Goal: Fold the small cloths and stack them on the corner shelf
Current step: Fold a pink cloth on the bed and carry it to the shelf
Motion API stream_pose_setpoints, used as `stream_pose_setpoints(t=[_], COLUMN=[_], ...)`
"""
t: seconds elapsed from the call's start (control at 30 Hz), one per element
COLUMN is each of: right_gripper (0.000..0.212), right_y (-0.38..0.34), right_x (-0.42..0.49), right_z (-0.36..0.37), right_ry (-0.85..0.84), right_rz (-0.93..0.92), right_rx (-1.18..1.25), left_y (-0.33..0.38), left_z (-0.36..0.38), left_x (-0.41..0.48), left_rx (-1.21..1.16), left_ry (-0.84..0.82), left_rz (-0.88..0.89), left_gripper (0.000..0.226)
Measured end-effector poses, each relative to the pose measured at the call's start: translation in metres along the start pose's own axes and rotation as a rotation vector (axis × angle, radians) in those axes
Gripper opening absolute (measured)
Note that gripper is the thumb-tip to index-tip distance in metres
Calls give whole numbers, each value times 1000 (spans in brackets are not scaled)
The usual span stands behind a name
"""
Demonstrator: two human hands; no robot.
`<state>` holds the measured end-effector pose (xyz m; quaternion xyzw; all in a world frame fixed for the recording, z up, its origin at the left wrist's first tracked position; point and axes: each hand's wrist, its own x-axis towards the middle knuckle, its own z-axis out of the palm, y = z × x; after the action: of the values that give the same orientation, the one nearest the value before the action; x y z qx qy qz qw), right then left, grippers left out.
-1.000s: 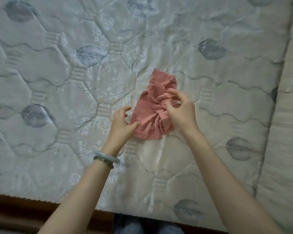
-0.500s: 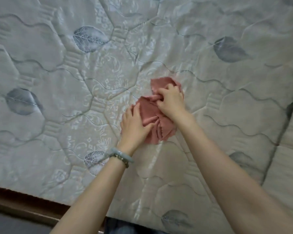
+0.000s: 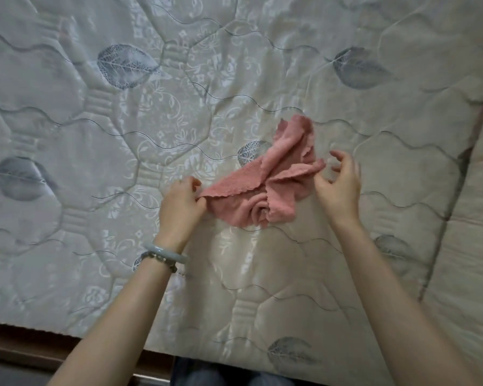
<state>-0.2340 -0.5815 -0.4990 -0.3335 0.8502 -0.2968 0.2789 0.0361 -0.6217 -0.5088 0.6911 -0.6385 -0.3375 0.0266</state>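
Surface: quilted mattress [image 3: 95, 246], leaf print, fills the view.
Cloth [image 3: 262, 196]: pink, crumpled, on the mattress just right of centre.
Left hand [image 3: 180, 201]: pinching the cloth's 9 o'clock corner.
Right hand [image 3: 339, 188]: fingers spread loose at the 3 o'clock corner, contact blurred.
Cut off: bed frame [image 3: 25, 349] at 7 o'clock.

The fingertips of our left grip [image 3: 183, 203] are tucked out of sight at a corner of the pink cloth [image 3: 262, 185]; our right grip [image 3: 339, 188] is blurred, so we cannot tell whether it touches the pink cloth. The mattress [image 3: 123, 135] and both forearms [image 3: 117, 316] are cut off at the edges of view
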Motion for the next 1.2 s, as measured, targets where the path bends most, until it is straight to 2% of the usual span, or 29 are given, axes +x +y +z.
stream_pose_setpoints(t=[0.13,0.2,0.23,0.27,0.33,0.37,0.4,0.5,0.6,0.67,0.73,0.83,0.93,1.07,1.1,1.2], right_gripper=[98,107,101,86,41,23,16,31,28,42,52,36,21,9,12,42], right_y=[-18,-22,-23,-22,-19,-16,-12,-2,9,11,13,5,-12,-19,-16,-3], right_x=[-20,-31,-35,-35,-31,-26,-20,1,18,21,22,8,-30,-95,-104,-106], right_z=[17,29,34,38,38,35,30,11,1,-2,-8,-9,4,42,53,74], right_ry=[-159,-221,-208,-163,-82,-78,-95,-73,45,95,191,314,226,-24,-89,-216], right_rz=[176,221,216,192,139,132,141,195,309,354,341,254,196,14,-40,-100], right_rx=[-21,-4,-6,-18,-21,21,92,319,457,390,320,270,262,208,151,-67], left_y=[19,30,33,35,35,32,30,20,5,-6,-10,-11,-7,-7,-10,-23], left_z=[7,13,16,18,17,15,11,-6,-19,-20,-19,-14,-9,4,6,5], left_x=[-2,-2,-2,-2,1,2,3,8,14,16,15,9,-2,-18,-19,-17], left_rx=[43,62,81,114,190,208,205,19,-80,-29,-59,1,53,62,68,56], left_ry=[-41,-111,-138,-139,-71,-42,-22,-7,-43,-47,-42,48,138,34,17,22], left_rz=[148,221,250,277,309,302,291,196,74,52,25,137,342,488,477,314], left_gripper=[58,64,62,55,31,23,20,14,15,13,22,40,31,24,26,39])
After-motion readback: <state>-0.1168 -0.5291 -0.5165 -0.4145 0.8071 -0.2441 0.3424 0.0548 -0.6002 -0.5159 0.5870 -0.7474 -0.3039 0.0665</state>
